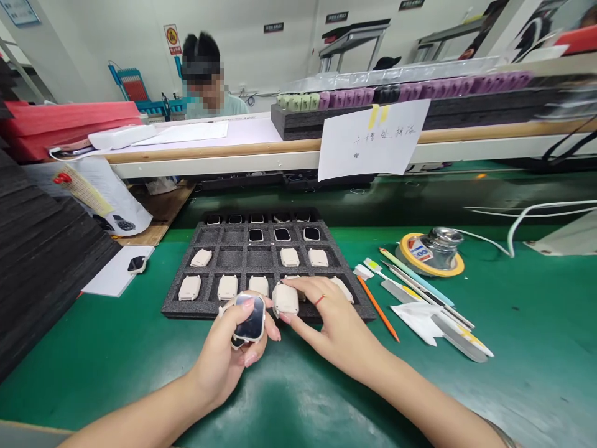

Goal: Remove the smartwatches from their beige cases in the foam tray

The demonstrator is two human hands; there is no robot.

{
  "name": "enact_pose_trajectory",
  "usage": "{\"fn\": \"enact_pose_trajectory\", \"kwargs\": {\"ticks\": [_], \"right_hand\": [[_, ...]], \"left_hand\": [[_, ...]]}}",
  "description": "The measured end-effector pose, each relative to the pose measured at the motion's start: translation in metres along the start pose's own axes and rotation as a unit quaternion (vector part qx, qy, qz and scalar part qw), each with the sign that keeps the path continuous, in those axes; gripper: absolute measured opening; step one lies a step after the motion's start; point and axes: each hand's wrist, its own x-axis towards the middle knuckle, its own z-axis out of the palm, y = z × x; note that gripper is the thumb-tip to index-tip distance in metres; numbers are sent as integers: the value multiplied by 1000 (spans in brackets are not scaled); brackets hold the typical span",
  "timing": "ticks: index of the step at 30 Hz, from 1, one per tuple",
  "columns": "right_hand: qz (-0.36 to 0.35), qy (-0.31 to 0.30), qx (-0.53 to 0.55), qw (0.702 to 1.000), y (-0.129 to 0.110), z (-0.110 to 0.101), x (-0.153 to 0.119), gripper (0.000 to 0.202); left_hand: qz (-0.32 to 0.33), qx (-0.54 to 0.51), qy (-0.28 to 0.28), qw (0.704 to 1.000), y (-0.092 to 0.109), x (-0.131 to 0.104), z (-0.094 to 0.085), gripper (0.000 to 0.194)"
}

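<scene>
My left hand point(217, 354) is closed around a cream smartwatch case point(252, 322) with a dark screen facing up, the thumb resting on the glass. Part of a second case shows beneath it in the same grip. Between the thumb and fingers of my right hand point(338, 320) is a cream watch case point(286, 299), its plain side up, at the front edge of the black foam tray point(171, 308). Cream cases sit in several tray pockets, some plain side up and some with dark screens up. Other pockets are bare. My right hand partly covers the front row.
On the right lie an orange stick point(379, 309), a toothbrush, blades, a white cloth point(416, 318) and a glass jar point(441, 252) in a yellow-rimmed holder. At left, a watch case point(137, 265) rests on white paper beside stacked black foam. A person point(212, 93) sits beyond the shelf point(209, 163).
</scene>
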Motion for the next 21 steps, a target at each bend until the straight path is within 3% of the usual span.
{"fn": "enact_pose_trajectory", "kwargs": {"ticks": [3, 6, 9, 11, 14, 18, 21], "right_hand": [[-5, 18, 15, 1000, -1, -2, -1, 39], [-57, 62, 73, 994, -12, -11, -2, 37], [-137, 50, 96, 985, -26, -17, -4, 39], [-157, 33, 91, 983, -33, -16, -5, 26], [-154, 33, 98, 983, -39, -13, -7, 8], [-129, 66, 135, 980, -40, -15, -7, 6], [-56, 124, 214, 967, -37, -19, -5, 10]], "left_hand": [[-20, -13, -14, 1000, -1, -1, 3, 29], [-59, -47, -35, 997, -2, -1, 6, 38], [-108, -76, -57, 990, -6, -2, 5, 41], [-138, -96, -60, 984, -9, -3, 4, 41], [-155, -119, -62, 979, -13, -3, 3, 39], [-140, -119, -100, 978, -14, -2, 2, 40], [-134, -102, -117, 979, -13, -3, 3, 41]]}}
